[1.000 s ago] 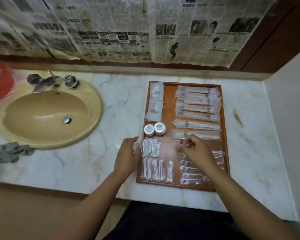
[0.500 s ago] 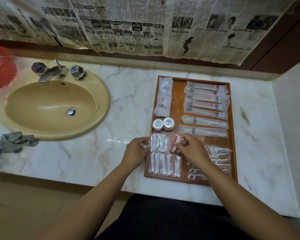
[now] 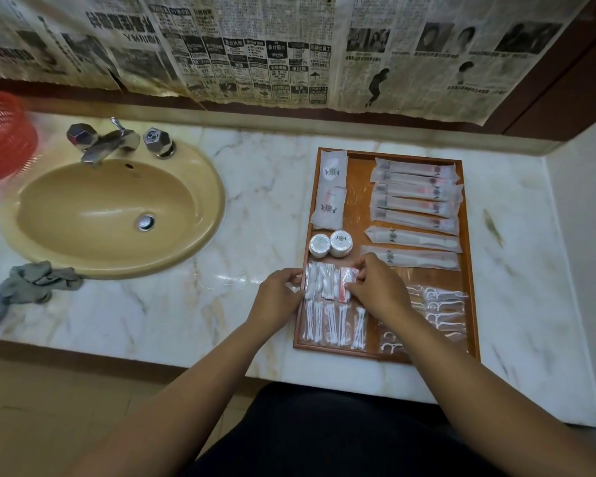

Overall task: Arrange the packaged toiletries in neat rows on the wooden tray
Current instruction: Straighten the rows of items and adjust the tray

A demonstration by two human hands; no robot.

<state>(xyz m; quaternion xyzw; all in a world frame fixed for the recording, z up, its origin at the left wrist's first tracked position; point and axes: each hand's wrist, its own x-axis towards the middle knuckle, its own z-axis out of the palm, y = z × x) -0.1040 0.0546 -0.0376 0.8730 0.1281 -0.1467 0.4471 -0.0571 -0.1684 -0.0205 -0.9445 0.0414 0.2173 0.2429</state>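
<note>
A wooden tray (image 3: 357, 187) lies on the marble counter and holds packaged toiletries in rows. Long toothbrush packets (image 3: 415, 196) fill its far right, two flat sachets (image 3: 331, 189) its far left, with two round tins (image 3: 331, 244) below them. Cotton-pad packets (image 3: 319, 282) and cotton-swab packets (image 3: 331, 325) sit at the near left, floss-pick packets (image 3: 443, 304) at the near right. My right hand (image 3: 379, 287) pinches a small red-and-white packet (image 3: 346, 284) beside the cotton pads. My left hand (image 3: 279, 297) touches the left edge of the cotton-pad packets at the tray's rim.
A tan sink (image 3: 111, 208) with a chrome tap (image 3: 114, 139) is set in the counter to the left. A grey cloth (image 3: 38, 280) lies at its near edge and a red basket (image 3: 0, 136) stands far left. Newspaper covers the wall; a white wall bounds the right.
My right hand has brought the small red-and-white packet leftward and set it next to the cotton pads. My left hand has moved in to the packets' left edge.
</note>
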